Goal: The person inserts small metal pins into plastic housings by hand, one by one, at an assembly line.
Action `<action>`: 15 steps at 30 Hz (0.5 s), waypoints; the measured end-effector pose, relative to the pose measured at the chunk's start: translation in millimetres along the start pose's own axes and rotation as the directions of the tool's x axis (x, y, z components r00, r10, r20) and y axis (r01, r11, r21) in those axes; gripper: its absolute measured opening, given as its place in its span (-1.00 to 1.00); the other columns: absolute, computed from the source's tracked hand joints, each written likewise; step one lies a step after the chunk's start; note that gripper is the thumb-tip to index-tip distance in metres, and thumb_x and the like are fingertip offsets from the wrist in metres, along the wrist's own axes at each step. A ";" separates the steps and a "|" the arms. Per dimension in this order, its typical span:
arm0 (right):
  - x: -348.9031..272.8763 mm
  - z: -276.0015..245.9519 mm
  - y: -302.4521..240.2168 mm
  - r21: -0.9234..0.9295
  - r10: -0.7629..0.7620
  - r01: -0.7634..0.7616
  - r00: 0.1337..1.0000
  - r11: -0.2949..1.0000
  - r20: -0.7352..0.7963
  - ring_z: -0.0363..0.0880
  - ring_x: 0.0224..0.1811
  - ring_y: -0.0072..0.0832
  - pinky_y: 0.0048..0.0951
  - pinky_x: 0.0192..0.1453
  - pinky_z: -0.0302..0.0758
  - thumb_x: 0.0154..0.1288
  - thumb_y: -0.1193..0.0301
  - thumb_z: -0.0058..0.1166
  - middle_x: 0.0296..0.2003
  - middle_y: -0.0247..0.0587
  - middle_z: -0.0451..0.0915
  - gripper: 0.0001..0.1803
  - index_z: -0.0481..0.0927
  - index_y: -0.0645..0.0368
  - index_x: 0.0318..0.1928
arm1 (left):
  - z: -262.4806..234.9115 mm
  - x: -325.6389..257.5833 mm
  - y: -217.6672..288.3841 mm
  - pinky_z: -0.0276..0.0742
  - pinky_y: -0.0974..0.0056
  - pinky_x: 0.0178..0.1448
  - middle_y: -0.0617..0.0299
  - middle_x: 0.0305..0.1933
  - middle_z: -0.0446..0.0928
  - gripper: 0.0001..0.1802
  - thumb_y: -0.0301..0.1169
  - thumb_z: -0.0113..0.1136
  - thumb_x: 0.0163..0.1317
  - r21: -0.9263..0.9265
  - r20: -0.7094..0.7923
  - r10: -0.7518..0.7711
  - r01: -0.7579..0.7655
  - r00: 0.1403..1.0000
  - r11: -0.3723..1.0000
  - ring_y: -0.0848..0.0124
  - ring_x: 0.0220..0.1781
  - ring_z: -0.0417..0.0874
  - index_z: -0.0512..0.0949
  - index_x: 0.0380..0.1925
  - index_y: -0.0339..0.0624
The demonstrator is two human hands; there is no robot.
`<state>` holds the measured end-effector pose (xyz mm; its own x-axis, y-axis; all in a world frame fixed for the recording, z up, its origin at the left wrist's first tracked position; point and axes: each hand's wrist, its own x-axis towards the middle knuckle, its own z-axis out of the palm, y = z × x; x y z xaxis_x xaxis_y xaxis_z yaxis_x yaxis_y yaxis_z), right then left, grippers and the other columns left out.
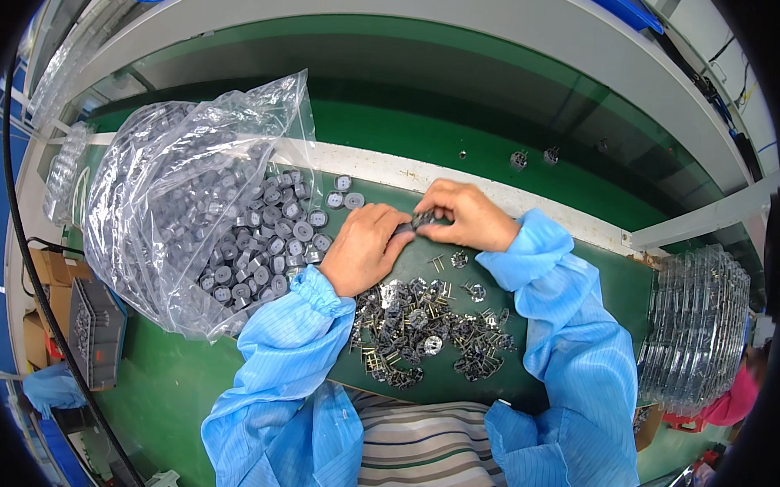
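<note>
Pinching a small dark part (422, 219) between thumb and fingertips of the right hand (469, 216), just in from the far edge of the green tabletop (621, 288), and meeting it with the left hand (364, 247), thumb and forefinger closed on the other end, remaining fingers lying close together. Looking, by that two-handed pinch, like a fitting or aligning step, though impossible to tell behind the fingertips whether handling one piece or two. Calling, most likely, for careful lining-up and then even thumb pressure, going gently on anything thin. Dropping down toward the near edge now, and finding a heap of pin-legged discs (417, 319), glinting silver and black, bristling with slim brass-coloured pins, with a few strays scattered up toward the hands. Swinging across to the left edge, and meeting grey round caps (303, 231), squat, smooth, slotted on top, spilling from a clear plastic bag (293, 109), shiny, slack and crinkled. Over at the right edge, catching stacked clear plastic trays (695, 326), ridged and glossy. Closing along the far edge with a scuffed white rail (574, 218).
</note>
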<state>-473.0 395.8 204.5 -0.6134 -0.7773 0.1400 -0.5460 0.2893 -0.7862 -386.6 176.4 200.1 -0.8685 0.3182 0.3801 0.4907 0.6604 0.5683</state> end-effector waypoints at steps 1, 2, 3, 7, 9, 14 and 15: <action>-1.0 -4.9 10.5 -0.054 -0.022 0.019 0.997 0.998 -0.069 0.58 -0.23 -0.45 -0.43 -0.20 0.56 0.15 0.44 0.37 -0.22 -0.20 0.56 -0.70 0.67 0.25 -0.11 | -0.8 0.8 0.6 0.54 0.06 -0.02 0.00 -0.18 0.62 -0.82 -0.45 0.27 0.33 0.019 0.016 0.012 -0.012 1.000 1.000 -0.02 -0.13 0.64 0.62 -0.12 -0.27; -0.7 -14.2 19.3 -0.202 -0.095 0.071 0.989 0.977 -0.109 0.57 -0.25 -0.50 -0.48 -0.21 0.54 0.14 0.45 0.38 -0.23 -0.23 0.56 -0.72 0.69 0.25 -0.13 | -0.7 -0.3 -1.7 0.54 0.06 -0.02 0.00 -0.18 0.62 -0.82 -0.45 0.27 0.33 0.019 0.016 0.008 -0.008 1.000 1.000 -0.02 -0.13 0.64 0.62 -0.12 -0.27; -0.9 -20.5 23.4 -0.177 -0.045 0.015 0.984 0.984 -0.170 0.57 -0.27 -0.50 -0.49 -0.21 0.54 0.13 0.45 0.38 -0.23 -0.22 0.56 -0.72 0.69 0.25 -0.13 | 0.5 -1.7 -6.6 0.55 0.06 -0.05 -0.02 -0.20 0.62 -0.83 -0.45 0.24 0.36 -0.014 0.003 -0.032 0.032 0.999 0.999 -0.03 -0.14 0.64 0.62 -0.12 -0.29; -3.1 -47.1 48.0 -0.161 0.175 -0.267 0.884 0.950 -0.434 0.63 -0.16 -0.23 -0.29 -0.07 0.60 0.13 0.45 0.35 -0.21 -0.08 0.58 -0.72 0.70 0.30 -0.14 | 0.9 -2.2 -7.8 0.57 0.05 -0.12 -0.05 -0.26 0.60 -0.84 -0.45 0.19 0.41 -0.038 -0.020 -0.071 0.070 0.997 0.997 -0.03 -0.21 0.64 0.61 -0.12 -0.30; -12.7 -49.9 69.7 -0.286 0.078 -0.274 0.833 0.918 -0.548 0.60 -0.10 -0.18 -0.27 -0.01 0.58 0.11 0.45 0.37 -0.21 -0.07 0.58 -0.70 0.70 0.30 -0.13 | 4.3 1.5 -5.7 0.56 0.05 -0.13 -0.05 -0.27 0.60 -0.85 -0.44 0.20 0.41 -0.042 -0.016 -0.072 0.071 0.997 0.997 -0.03 -0.21 0.64 0.61 -0.13 -0.29; -18.7 -35.3 13.2 -0.416 -0.166 0.003 0.919 0.909 -0.356 0.53 0.00 -0.10 -0.16 0.09 0.47 0.08 0.33 0.45 -0.22 -0.12 0.60 -0.60 0.67 0.18 -0.07 | 1.7 -3.8 -12.0 0.57 0.13 -0.17 0.00 -0.26 0.57 -0.88 -0.45 0.27 0.35 -0.083 -0.018 -0.181 0.179 0.983 0.980 0.07 -0.25 0.64 0.66 -0.24 -0.29; -20.8 -27.5 -1.3 -0.345 -0.159 0.077 0.964 0.935 -0.214 0.54 -0.01 -0.12 -0.16 0.08 0.47 0.08 0.31 0.44 -0.23 -0.15 0.60 -0.63 0.68 0.15 -0.10 | 2.7 -5.2 -12.3 0.57 0.13 -0.17 0.00 -0.26 0.57 -0.88 -0.45 0.27 0.35 -0.078 -0.016 -0.187 0.185 0.982 0.980 0.07 -0.25 0.64 0.66 -0.24 -0.29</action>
<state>-475.2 426.9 219.1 -0.6266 -0.6758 0.3883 -0.7552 0.4034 -0.5166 -388.2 168.5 189.1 -0.9436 0.1785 0.2790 0.3257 0.6526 0.6841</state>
